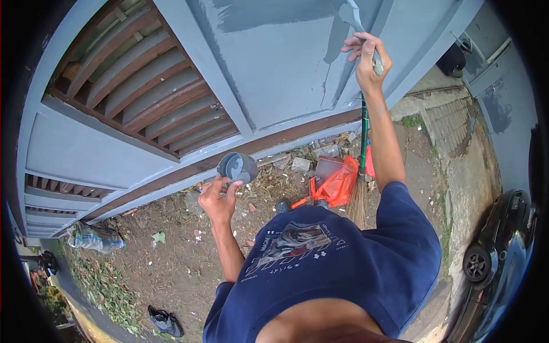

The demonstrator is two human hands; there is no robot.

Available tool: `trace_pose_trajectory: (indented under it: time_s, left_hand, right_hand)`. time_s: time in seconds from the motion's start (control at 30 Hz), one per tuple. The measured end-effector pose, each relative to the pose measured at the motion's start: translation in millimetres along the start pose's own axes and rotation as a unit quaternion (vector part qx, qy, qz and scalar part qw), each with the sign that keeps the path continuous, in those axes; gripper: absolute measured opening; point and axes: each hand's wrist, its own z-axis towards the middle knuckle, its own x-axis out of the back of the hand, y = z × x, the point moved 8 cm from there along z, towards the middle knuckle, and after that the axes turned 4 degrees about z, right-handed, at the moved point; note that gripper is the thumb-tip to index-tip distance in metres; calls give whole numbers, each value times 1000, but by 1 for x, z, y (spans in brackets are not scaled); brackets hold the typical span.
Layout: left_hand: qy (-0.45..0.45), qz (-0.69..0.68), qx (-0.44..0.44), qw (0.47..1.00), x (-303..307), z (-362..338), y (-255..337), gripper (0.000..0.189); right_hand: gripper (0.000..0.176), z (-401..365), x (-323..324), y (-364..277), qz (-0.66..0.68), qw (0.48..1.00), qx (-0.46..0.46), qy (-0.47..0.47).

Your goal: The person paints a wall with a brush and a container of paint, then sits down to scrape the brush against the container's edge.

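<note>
My right hand (367, 56) is raised against the grey painted door panel (274, 63) and grips a paintbrush (357, 20) whose bristles touch the panel near its upper edge. A wetter, darker grey patch lies above and left of the brush. My left hand (217, 197) holds a small round paint cup (237, 167) with grey paint inside, lower down in front of the door's bottom rail. I wear a dark blue printed T-shirt (337, 257).
Brown unpainted slats (154, 97) show in the door's left section. On the dirt below lie an orange plastic bag (337, 184), a broom (360, 188), rubble, a clear bag (94, 239) and a dark cloth (166, 321). A black car (503, 246) is parked at right.
</note>
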Motion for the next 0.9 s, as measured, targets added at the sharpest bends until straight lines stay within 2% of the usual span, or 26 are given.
trace_pose_trajectory:
  time_s: [0.03,0.07,0.17,0.2,0.27,0.3,0.37,0.4,0.47,0.5,0.57,0.67,0.7,0.73,0.8,0.83,0.87,0.9]
  left_hand:
    - [-1,-8,-9,1000,1,1,3,30]
    - [1,-16,-18,1000,3,1,5,32]
    - [-15,-18,-17,1000,-3,-4,-3,32]
    - [-20,-23,-6,1000,-5,-4,-6,32]
    - [-21,-7,-16,1000,-7,-4,-7,33]
    - [-25,10,-23,999,-9,-4,-6,33]
    - [-21,16,-42,999,-11,-2,-6,34]
    - [-18,25,-62,998,-12,-2,-3,35]
    - [-16,20,-54,998,-14,1,0,34]
    - [-18,17,-44,999,-15,1,0,34]
    - [-25,8,-32,999,-17,4,1,34]
    - [-32,1,-29,999,-23,4,7,34]
    - [-28,3,-41,999,-24,4,10,34]
    - [-30,3,-44,999,-25,4,12,34]
    - [-35,-19,-38,998,-28,2,14,34]
    - [-34,-18,-39,998,-26,0,19,34]
    - [-32,-15,-49,998,-23,-1,25,32]
    - [-28,-12,-60,998,-22,0,30,29]
  right_hand:
    - [36,-2,-2,5,79,996,-44,-13]
    - [36,-3,2,6,75,996,-53,-13]
    - [67,-2,4,4,258,959,-61,-103]
    - [67,0,5,-4,257,959,-59,-103]
    - [69,0,-1,-33,362,916,-83,-151]
    - [69,-2,7,-34,361,916,-82,-153]
    - [41,-27,20,4,287,895,-301,-163]
    - [41,-37,25,5,286,895,-299,-165]
    - [31,-80,31,28,125,867,-436,-207]
    - [31,-94,31,27,125,868,-434,-208]
    - [38,-128,52,40,145,843,-516,-46]
    - [34,-168,74,58,112,832,-541,-41]
    - [38,-176,78,60,58,837,-544,-16]
    - [38,-185,80,68,58,837,-544,-12]
    - [38,-199,97,95,-146,836,-529,-16]
    - [41,-195,100,106,-274,848,-448,-67]
    - [42,-193,97,110,-360,861,-355,-58]
    - [41,-189,91,110,-369,861,-350,-25]
